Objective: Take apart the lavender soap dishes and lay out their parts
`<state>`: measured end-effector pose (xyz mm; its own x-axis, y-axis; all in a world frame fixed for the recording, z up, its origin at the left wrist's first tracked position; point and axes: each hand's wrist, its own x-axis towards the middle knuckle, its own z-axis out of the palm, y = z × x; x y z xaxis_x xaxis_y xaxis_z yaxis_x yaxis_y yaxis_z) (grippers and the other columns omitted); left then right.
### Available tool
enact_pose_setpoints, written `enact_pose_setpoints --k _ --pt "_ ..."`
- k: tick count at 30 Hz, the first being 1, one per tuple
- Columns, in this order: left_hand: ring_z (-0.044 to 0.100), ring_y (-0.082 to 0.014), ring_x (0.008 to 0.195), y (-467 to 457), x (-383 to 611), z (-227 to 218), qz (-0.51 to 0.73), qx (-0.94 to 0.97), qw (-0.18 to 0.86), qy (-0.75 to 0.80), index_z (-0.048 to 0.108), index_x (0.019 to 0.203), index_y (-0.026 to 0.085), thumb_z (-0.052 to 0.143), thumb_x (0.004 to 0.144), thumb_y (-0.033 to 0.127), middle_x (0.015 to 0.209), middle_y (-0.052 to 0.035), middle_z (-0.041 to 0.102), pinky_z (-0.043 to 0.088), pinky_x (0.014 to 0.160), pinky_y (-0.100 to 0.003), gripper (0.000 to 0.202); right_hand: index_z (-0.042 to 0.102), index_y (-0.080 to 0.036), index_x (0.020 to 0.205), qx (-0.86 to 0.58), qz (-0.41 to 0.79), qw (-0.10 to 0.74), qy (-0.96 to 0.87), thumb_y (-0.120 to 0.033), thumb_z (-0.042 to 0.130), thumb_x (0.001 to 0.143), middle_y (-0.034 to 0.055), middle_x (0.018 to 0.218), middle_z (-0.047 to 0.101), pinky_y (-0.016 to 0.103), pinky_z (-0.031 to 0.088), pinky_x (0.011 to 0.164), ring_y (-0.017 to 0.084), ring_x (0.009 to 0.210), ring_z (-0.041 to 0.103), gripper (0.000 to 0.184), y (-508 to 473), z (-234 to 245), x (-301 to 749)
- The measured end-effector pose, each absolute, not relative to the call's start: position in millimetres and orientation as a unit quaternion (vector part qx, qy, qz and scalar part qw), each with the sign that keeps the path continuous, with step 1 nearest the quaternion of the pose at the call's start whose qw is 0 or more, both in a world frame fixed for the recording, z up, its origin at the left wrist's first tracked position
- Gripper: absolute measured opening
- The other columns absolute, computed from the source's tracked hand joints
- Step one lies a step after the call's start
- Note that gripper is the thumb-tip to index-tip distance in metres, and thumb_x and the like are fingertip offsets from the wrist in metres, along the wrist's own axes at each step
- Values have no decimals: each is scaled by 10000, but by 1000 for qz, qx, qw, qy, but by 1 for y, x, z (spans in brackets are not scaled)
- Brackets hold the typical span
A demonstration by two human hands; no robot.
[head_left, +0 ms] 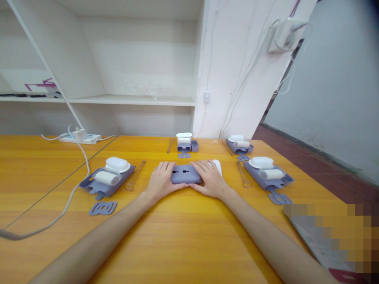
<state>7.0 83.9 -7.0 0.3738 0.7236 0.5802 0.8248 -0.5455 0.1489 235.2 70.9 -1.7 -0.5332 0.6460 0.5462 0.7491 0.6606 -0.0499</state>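
A grey-purple plastic housing (186, 178) with two dark keyhole-like slots lies on the wooden table, between my two hands. My left hand (161, 178) grips its left end, thumb along the near edge and fingers over the far side. On the right end, my right hand (209, 177) holds it the same way, both thumbs almost meeting at the front. A white rounded piece (217, 167) shows partly behind my right hand. Just beyond the housing lies a small grey slotted plate (184, 156). The underside of the housing is hidden.
Similar sets of grey housings with white parts stand left (108, 181), right (268, 173) and at the back (239, 145). Wire coil springs (135, 175) lie beside them. A white cable (72, 193) crosses the left side from a power strip (80, 137). White shelves (133, 100) rise behind.
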Motion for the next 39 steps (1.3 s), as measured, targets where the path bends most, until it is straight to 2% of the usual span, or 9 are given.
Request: enact_pose_setpoints --k 4,10,18,28,34,39 --pt "518 -275 977 84 5 -6 -318 -843 71 -429 505 1105 183 590 622 727 1040 -109 570 440 850 -407 732 371 -160 1379 -386 -101 268 -877 -567 598 745 150 1267 527 543 223 1043 295 1156 450 787 71 -2 236" --pt "498 -281 1027 86 3 -5 -352 -852 48 -385 503 1129 188 646 612 679 1110 -118 538 407 918 -427 727 439 -143 1343 -369 -132 279 -877 -596 573 755 164 1142 555 501 337 939 304 1063 465 754 69 0 236" --pt "473 -279 1054 86 4 -5 -371 -849 38 -374 484 1153 172 661 630 645 1138 -130 512 395 938 -434 728 402 -134 1370 -368 -142 278 -876 -555 538 802 165 1173 522 488 337 950 296 1077 450 719 68 1 236" --pt "476 -271 1078 89 1 -7 -420 -825 -2 -378 461 1150 195 716 619 579 1137 -117 511 403 947 -440 703 351 -152 1401 -377 -155 280 -869 -502 580 797 176 1240 488 500 331 968 305 1125 438 735 70 -4 237" --pt "517 -242 1058 94 2 -9 -475 -759 -60 -441 461 1120 205 690 687 520 1101 -85 539 424 925 -407 582 333 -173 1411 -384 -160 280 -865 -465 603 790 174 1259 481 516 338 962 314 1149 428 737 70 -4 238" --pt "581 -203 962 99 1 -9 -489 -701 -179 -487 464 1115 204 632 746 503 1089 -72 581 460 831 -348 504 351 -161 1404 -397 -165 274 -861 -456 596 797 176 1268 474 507 330 977 312 1155 420 718 70 -5 238"
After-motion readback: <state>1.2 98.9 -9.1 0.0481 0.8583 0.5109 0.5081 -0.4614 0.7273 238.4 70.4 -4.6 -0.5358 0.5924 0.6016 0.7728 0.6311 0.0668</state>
